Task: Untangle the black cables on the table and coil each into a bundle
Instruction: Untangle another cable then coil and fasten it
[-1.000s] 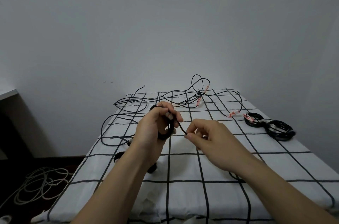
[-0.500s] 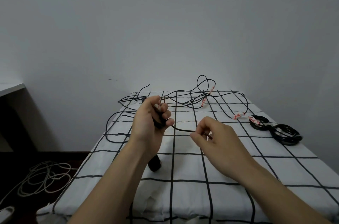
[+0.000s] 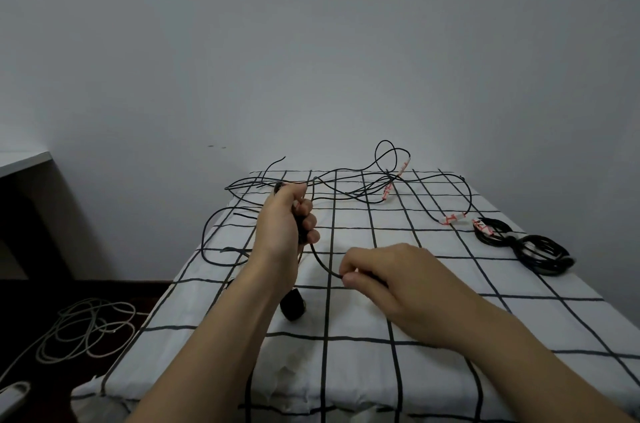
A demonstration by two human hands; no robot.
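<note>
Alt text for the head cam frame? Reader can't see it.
The left hand grips a small coil of black cable above a grid-patterned tablecloth while the right hand pinches its free run. More loose black cables sprawl at the far end; two coiled bundles lie at right.

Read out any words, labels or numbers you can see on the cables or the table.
No text is readable.
Red-and-white tag, right side: red marks, too blurred to read.
Second tag, just right of it: blurred too.
Far tag and farthest tag: too small to read.
</note>
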